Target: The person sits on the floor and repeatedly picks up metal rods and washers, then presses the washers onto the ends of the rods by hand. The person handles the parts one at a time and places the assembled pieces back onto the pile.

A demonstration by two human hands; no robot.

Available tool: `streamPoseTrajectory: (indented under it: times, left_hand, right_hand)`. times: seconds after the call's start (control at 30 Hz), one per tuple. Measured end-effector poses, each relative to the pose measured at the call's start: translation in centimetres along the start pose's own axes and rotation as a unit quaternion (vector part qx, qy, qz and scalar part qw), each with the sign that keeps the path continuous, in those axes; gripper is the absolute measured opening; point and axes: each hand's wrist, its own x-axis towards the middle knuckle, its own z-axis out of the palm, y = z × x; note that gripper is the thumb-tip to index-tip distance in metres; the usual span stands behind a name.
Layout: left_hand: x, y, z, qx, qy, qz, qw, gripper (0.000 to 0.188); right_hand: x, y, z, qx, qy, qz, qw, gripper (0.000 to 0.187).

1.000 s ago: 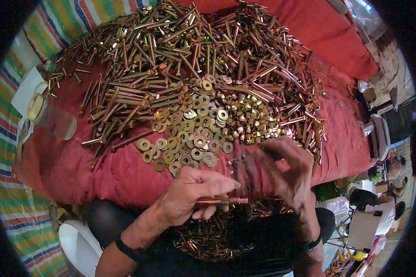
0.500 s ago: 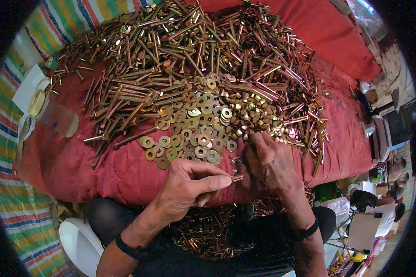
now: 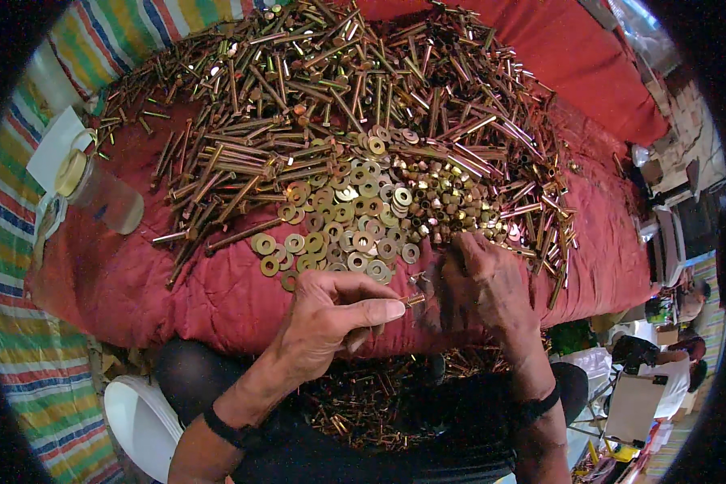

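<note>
My left hand is closed in a pinch around a bolt; its threaded brass-coloured end sticks out past the thumb, and the rest is hidden in the fingers. My right hand reaches to the near edge of a pile of small brass-coloured nuts. Its fingers are curled and partly hidden, so what they hold cannot be made out. Flat round washers lie heaped just beyond my left hand, left of the nuts. Long bolts are piled behind and around both heaps.
The pile rests on a red padded cloth. A clear jar with a yellowish lid lies at the left. More bolts sit below, between my legs. A white plastic stool or tub stands lower left; people sit at far right.
The view has shifted slightly, moving the piles a little rightward. My right hand stays at the edge of the nuts with its fingers curled in more. My left hand still pinches the bolt.
</note>
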Motion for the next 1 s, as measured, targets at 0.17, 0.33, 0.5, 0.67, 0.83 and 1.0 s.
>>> streamPoseTrajectory:
  times: [0.17, 0.33, 0.5, 0.67, 0.83, 1.0]
  left_hand:
    - [0.3, -0.1, -0.1, 0.027, -0.001, 0.05, 0.998, 0.019]
    - [0.1, 0.1, -0.2, 0.019, -0.005, 0.041, 0.999, 0.019]
    - [-0.2, 0.2, -0.4, -0.01, -0.042, -0.018, 0.999, 0.022]
    - [0.0, 0.0, -0.9, -0.05, -0.087, -0.066, 0.993, 0.022]
    - [0.1, -0.5, -0.7, 0.03, -0.074, -0.001, 0.997, 0.021]
    - [-0.2, -0.7, 0.3, 0.334, 0.009, 0.325, 0.885, 0.018]
  right_hand:
    - [0.4, -2.2, -2.6, 0.268, 0.052, 0.086, 0.958, 0.019]
    - [-0.8, -5.2, -5.9, 0.525, -0.031, 0.238, 0.816, 0.014]
    - [-1.8, -5.4, -5.6, 0.407, -0.037, 0.084, 0.909, 0.025]
    - [-2.4, -4.3, -5.0, 0.379, -0.029, -0.029, 0.925, 0.035]
    - [-3.1, -4.0, -4.8, 0.312, -0.041, -0.08, 0.946, 0.039]
    - [-3.5, -4.7, -5.6, 0.455, -0.121, 0.064, 0.88, 0.034]
